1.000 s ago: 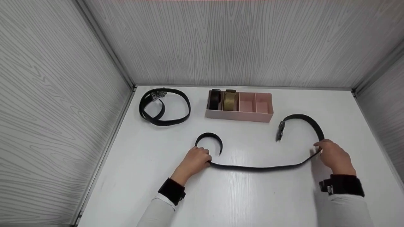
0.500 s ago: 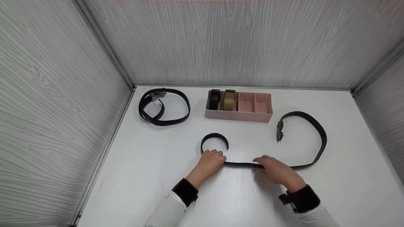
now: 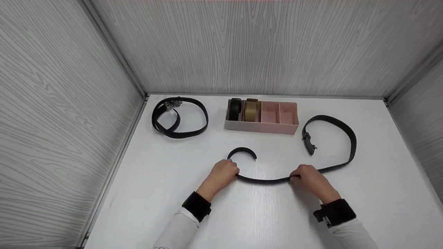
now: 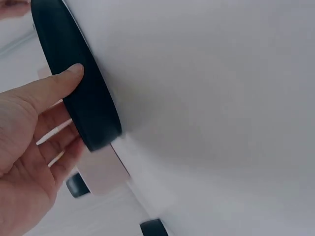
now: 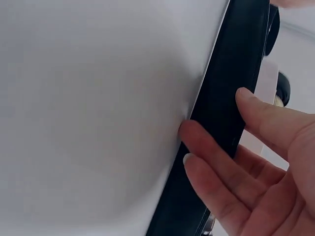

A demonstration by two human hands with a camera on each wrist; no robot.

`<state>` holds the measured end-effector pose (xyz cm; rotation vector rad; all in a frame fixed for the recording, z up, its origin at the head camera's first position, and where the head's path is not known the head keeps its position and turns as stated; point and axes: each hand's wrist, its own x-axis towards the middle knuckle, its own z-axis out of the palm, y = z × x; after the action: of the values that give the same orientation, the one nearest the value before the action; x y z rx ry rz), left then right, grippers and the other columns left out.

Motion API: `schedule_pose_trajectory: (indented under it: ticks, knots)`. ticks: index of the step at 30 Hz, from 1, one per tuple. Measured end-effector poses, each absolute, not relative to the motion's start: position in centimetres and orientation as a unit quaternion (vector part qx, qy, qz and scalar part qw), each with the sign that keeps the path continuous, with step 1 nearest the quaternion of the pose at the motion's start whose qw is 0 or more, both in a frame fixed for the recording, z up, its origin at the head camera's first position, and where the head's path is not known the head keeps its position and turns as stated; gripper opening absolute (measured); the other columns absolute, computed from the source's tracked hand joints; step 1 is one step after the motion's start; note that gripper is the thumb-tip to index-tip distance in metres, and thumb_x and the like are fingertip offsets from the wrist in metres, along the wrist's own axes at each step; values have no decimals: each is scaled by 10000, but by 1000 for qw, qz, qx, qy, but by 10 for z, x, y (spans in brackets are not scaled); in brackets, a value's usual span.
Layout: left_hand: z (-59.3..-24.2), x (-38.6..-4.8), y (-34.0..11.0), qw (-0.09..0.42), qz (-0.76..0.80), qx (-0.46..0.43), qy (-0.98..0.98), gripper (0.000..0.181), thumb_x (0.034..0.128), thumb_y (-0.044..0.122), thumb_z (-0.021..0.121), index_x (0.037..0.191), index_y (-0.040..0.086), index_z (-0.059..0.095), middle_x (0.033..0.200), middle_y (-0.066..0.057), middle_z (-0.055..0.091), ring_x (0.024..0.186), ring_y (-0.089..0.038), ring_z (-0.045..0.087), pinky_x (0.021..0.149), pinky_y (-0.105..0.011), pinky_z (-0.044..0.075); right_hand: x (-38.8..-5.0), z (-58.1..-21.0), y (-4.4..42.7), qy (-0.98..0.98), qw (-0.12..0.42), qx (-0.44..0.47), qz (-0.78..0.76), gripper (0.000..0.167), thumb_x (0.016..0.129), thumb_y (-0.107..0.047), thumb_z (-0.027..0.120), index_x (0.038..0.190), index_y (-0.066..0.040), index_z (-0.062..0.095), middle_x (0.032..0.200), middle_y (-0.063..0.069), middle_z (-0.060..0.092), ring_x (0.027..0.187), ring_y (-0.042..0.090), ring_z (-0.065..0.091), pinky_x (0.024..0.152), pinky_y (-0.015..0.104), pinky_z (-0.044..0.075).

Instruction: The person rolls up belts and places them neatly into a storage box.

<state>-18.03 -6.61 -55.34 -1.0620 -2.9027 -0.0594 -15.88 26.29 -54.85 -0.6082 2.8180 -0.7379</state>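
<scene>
A black belt (image 3: 264, 181) stands on its edge in a long curve. Near its curled free end my left hand (image 3: 219, 174) pinches the strap, thumb on the near face and fingers behind it in the left wrist view. Farther right along the strap is my right hand (image 3: 313, 181), with the thumb on one side and fingers on the other in the right wrist view. From there the belt loops round to its buckle (image 3: 309, 144) on the right side of the table.
At the back stands a pink divided box (image 3: 261, 127) with a black rolled belt (image 3: 234, 110) and a tan rolled belt (image 3: 250, 110) in its left compartments. Another black belt (image 3: 188, 134) lies loosely looped at the back left. Walls rise behind and at both sides.
My right hand has slid far leftward along the belt, then slightly right, and grips it there. My left hand moved right, then a little back. The buckle end has turned.
</scene>
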Motion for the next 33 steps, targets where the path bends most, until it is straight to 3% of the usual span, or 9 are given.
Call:
schedule_pose_trajectory:
  ticks: [6, 8, 11, 14, 17, 20, 23, 29, 33]
  knots:
    - [-555, -189, -84, 8, -78, -315, -946, 315, 900, 445, 659, 826, 158, 766, 810, 34, 669, 857, -175, 625, 899, -390, 466, -166, -548, 285, 937, 109, -192, -272, 70, 830, -30, 743, 874, -62, 788, 834, 6, 708, 798, 196, 658, 714, 377, 532]
    - [-557, -192, -86, 15, -84, -312, -946, 366, 936, 463, 604, 828, 153, 767, 828, 28, 671, 877, -180, 627, 937, -402, 449, -167, -547, 288, 933, 124, -187, -279, 80, 829, -22, 738, 878, -60, 789, 860, 18, 717, 826, 211, 664, 733, 390, 534]
    - [-560, -195, -87, 35, -81, -303, -949, 352, 947, 425, 611, 803, 146, 768, 881, 20, 669, 949, -186, 616, 970, -413, 426, -168, -546, 290, 930, 144, -187, -283, 94, 831, -11, 728, 880, -63, 788, 876, 21, 718, 842, 209, 659, 741, 390, 530]
    - [-562, -199, -86, 61, -72, -269, -958, 277, 910, 366, 683, 784, 134, 768, 954, 6, 651, 1001, -204, 588, 920, -409, 449, -168, -545, 291, 928, 155, -188, -282, 105, 826, -6, 727, 867, -80, 789, 870, 0, 713, 828, 178, 645, 724, 370, 520]
    - [-564, -204, -83, 67, -100, -215, -969, 171, 849, 231, 765, 897, 68, 746, 1032, -69, 598, 970, -228, 591, 834, -369, 498, -167, -545, 290, 927, 160, -189, -283, 116, 825, -9, 725, 860, -98, 792, 868, -14, 713, 819, 158, 638, 713, 355, 515]
    - [-563, -208, -78, 43, -166, -154, -973, 351, 803, 90, 780, 1109, -17, 649, 1097, -148, 518, 883, -250, 615, 742, -339, 529, -166, -544, 289, 927, 157, -188, -286, 112, 824, -18, 726, 860, -101, 791, 875, -15, 710, 829, 162, 638, 725, 359, 513]
    - [-561, -210, -75, -4, -202, -119, -972, 429, 825, 39, 716, 1228, -28, 586, 1118, -176, 534, 860, -280, 640, 726, -360, 535, -166, -544, 288, 927, 147, -194, -285, 102, 828, -19, 724, 865, -90, 788, 876, -12, 701, 840, 183, 641, 734, 372, 514]
    - [-561, -209, -67, -59, -201, -138, -968, 397, 873, -17, 590, 1264, 42, 616, 1056, -173, 668, 937, -303, 663, 778, -393, 535, -162, -542, 279, 945, 108, -188, -244, 72, 832, -31, 729, 896, -42, 760, 844, 7, 662, 808, 218, 632, 728, 410, 516]
    - [-563, -210, -59, -56, -215, -133, -966, 349, 883, -63, 560, 1222, 2, 614, 1018, -205, 677, 944, -316, 669, 792, -385, 538, -146, -536, 248, 963, 74, -189, -175, 209, 790, -30, 766, 996, -35, 734, 886, 65, 642, 785, 278, 643, 681, 432, 528]
